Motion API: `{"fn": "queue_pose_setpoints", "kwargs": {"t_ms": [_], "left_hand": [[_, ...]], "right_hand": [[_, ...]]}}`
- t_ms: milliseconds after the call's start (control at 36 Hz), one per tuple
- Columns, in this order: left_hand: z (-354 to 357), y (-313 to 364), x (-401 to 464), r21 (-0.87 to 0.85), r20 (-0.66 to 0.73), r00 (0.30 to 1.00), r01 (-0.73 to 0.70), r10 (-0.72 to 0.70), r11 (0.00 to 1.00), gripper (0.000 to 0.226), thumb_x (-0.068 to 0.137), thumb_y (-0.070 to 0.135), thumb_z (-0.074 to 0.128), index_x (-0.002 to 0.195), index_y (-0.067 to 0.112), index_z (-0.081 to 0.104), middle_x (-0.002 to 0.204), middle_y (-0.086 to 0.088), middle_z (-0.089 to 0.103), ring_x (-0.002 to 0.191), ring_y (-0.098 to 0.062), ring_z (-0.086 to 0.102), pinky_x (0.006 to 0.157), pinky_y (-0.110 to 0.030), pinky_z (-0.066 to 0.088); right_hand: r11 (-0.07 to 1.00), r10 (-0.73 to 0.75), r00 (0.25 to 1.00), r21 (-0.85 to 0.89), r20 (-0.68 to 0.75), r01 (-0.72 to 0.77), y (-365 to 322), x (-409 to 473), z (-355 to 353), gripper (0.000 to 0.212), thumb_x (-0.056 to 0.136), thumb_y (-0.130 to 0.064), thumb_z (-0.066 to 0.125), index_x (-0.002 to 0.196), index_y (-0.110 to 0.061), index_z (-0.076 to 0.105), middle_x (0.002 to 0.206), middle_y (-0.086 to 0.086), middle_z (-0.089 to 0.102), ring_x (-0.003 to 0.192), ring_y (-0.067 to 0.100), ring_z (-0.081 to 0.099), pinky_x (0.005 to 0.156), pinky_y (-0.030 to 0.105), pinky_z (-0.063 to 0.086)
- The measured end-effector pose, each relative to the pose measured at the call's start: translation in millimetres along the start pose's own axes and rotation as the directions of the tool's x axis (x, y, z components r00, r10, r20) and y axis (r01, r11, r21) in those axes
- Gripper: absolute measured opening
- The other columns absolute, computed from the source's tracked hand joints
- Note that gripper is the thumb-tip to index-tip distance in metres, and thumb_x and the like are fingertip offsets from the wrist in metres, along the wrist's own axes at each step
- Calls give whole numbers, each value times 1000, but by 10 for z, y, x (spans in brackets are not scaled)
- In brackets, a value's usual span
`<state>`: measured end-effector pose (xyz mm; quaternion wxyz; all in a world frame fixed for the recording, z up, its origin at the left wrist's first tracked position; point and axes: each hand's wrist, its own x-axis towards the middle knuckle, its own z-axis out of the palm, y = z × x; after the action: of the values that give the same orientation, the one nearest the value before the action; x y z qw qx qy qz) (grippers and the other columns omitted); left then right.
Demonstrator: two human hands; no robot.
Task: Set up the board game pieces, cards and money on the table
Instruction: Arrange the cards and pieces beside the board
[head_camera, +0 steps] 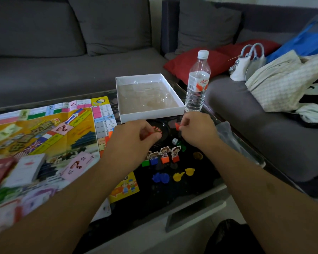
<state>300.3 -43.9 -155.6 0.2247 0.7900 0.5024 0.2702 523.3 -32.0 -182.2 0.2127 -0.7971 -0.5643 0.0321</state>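
You're pinching small red pieces in both hands, left hand (pixel 136 133) and right hand (pixel 195 128), just behind the character pawns (pixel 163 155) beside the board (pixel 44 129), probably sorting by colour.

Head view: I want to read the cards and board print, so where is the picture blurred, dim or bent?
Head view: dim overall. The card decks and board at the left edge smear with blur; the box and water bottle are sharper. Wide-angle distortion bends the table edge. The dark tabletop hides detail around the right hand and left hand.
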Motion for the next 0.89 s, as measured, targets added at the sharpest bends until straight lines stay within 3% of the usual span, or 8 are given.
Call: {"fn": "queue_pose_setpoints", "kwargs": {"t_ms": [111, 250, 333, 417, 556, 667, 889], "left_hand": [[-121, -69, -159, 65, -68, 998, -11, 15, 998, 13, 96, 50, 65, 98, 37, 67, 84, 19, 64, 78, 4, 59, 67, -13, 42], [-261, -177, -381, 88, -104, 995, 3, 6, 996, 17, 95, 50, 66, 95, 33, 70, 77, 19, 63, 73, 4, 59, 63, -13, 40], [-307, -186, -507, 59, -131, 991, 22, -14, 998, 21, 94, 52, 66, 87, 32, 67, 73, 13, 63, 69, -2, 59, 60, -19, 42], [-301, -158, -623, 67, -59, 996, 65, -61, 996, 23, 94, 54, 64, 85, 33, 65, 71, 10, 62, 67, -4, 59, 57, -20, 39], [-166, -239, -754, 108, 129, 988, 76, -90, 991, 14, 98, 46, 66, 92, 34, 70, 82, 12, 67, 78, -2, 61, 71, -23, 51], [-33, -341, -822, 138, 140, 983, 98, -118, 986, 9, 101, 38, 64, 100, 36, 73, 96, 14, 72, 89, -4, 64, 81, -30, 57], [67, -356, -784, 233, 65, 991, 100, -118, 967, 12, 102, 35, 59, 106, 31, 70, 101, 7, 74, 90, -13, 69, 80, -39, 60]], "right_hand": [[994, 37, 997, 109, -74, -29, 84, -163, -258, 13, 94, -27, 63, 82, -21, 64, 83, -5, 65, 76, 14, 60, 66, 28, 46], [982, 18, 993, 187, -117, 4, 54, -447, -483, 16, 91, -28, 66, 77, -23, 59, 77, -7, 67, 72, 8, 63, 74, 36, 58], [955, -17, 995, 294, -100, 46, -92, -690, -580, 17, 92, -22, 71, 78, -21, 62, 75, -6, 67, 65, 4, 63, 56, 14, 49], [932, -103, 993, 344, -51, 114, -255, -934, -598, 17, 89, -15, 74, 78, -23, 62, 70, -9, 66, 66, 1, 62, 63, 5, 42], [875, -357, 932, 371, 64, 310, -479, -1177, -447, 26, 84, -8, 75, 93, -28, 61, 79, -9, 66, 73, 6, 63, 65, 16, 50], [894, -424, 892, 230, 157, 385, -596, -1253, -314, 26, 85, -17, 74, 99, -32, 58, 86, -11, 64, 78, 8, 61, 72, 39, 59], [877, -475, 859, 27, 189, 479, -750, -1300, -146, 20, 89, -25, 71, 105, -23, 58, 99, -4, 61, 92, 23, 61, 72, 37, 54]]}}
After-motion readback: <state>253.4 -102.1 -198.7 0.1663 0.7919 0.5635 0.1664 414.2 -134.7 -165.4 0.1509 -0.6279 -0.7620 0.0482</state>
